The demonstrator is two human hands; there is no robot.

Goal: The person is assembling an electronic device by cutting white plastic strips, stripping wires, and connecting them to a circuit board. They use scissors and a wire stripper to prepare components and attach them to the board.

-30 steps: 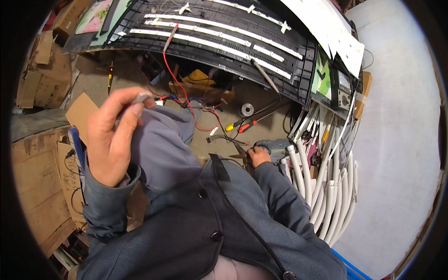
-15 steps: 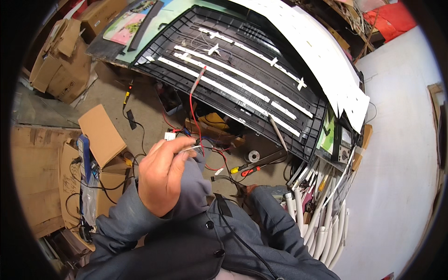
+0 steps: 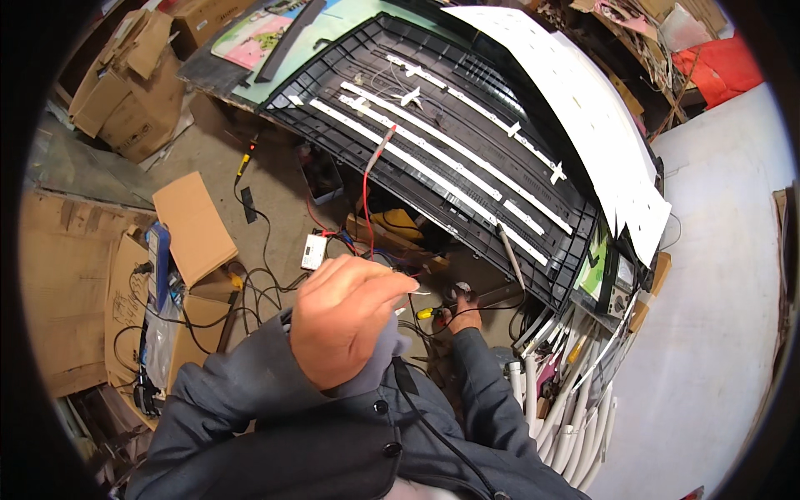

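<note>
My left hand (image 3: 346, 312) is raised in front of my chest, its thumb and forefinger pinched together. A short end of thin white wire (image 3: 425, 292) sticks out from those fingertips. Lower and to the right, my right hand (image 3: 465, 315) reaches down by the floor with its fingers curled on a small spool of solder wire (image 3: 457, 289). Shadow partly hides that grip. Next to it lies a yellow-handled tool (image 3: 429, 313). Ahead is a black TV back panel (image 3: 308, 90) with white LED strips (image 3: 450, 142). A red test probe (image 3: 381, 150) and a grey probe (image 3: 510, 257) rest at its near edge.
A small white box (image 3: 314, 252) with leads stands left of the panel's near edge. Tangled black cables, a soldering iron (image 3: 246, 160) and cardboard boxes (image 3: 125, 108) fill the left. A bent white sheet (image 3: 575, 108) rises behind the panel. White tubes (image 3: 575, 417) stand at right.
My right hand has come forward from beside my body onto the solder spool. My left hand has moved right, still pinching the wire. The whole view has shifted slightly.
</note>
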